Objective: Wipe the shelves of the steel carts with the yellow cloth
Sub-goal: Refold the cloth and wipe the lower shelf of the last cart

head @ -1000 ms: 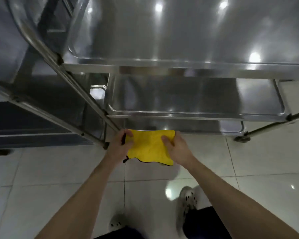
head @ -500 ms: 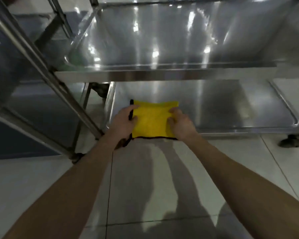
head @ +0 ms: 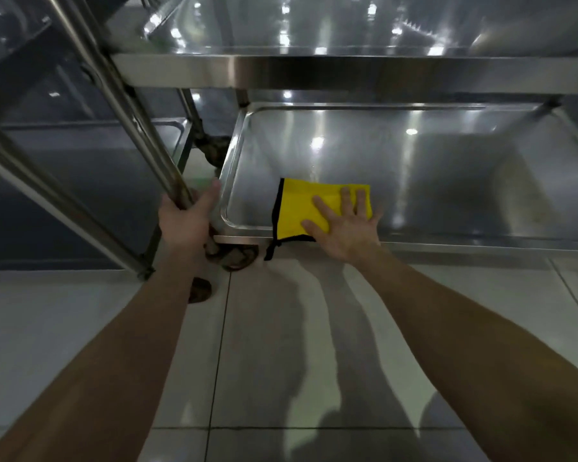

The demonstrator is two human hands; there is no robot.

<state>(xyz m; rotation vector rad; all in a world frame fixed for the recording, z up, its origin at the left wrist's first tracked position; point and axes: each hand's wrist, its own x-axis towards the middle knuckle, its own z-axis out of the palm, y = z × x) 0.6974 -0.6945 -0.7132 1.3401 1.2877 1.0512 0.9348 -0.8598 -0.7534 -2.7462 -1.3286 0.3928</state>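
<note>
A yellow cloth [head: 301, 208] with a black edge lies flat near the front left corner of the steel cart's bottom shelf [head: 447, 181], one corner hanging over the front rim. My right hand [head: 344, 225] presses on the cloth with straight, spread fingers. My left hand [head: 187, 218] grips the cart's front left steel post [head: 127, 105] just above the wheel. A higher shelf [head: 347, 75] of the same cart overhangs the bottom one.
A second steel cart [head: 64, 155] stands close on the left, its slanted frame tubes crossing the view. Caster wheels [head: 234, 258] sit under the shelf corner. Pale tiled floor [head: 281, 345] stretches in front of the cart.
My left hand let go of the cloth and took hold of the cart's post. The cloth moved onto the bottom shelf under my flat right hand, and the view dropped lower and closer.
</note>
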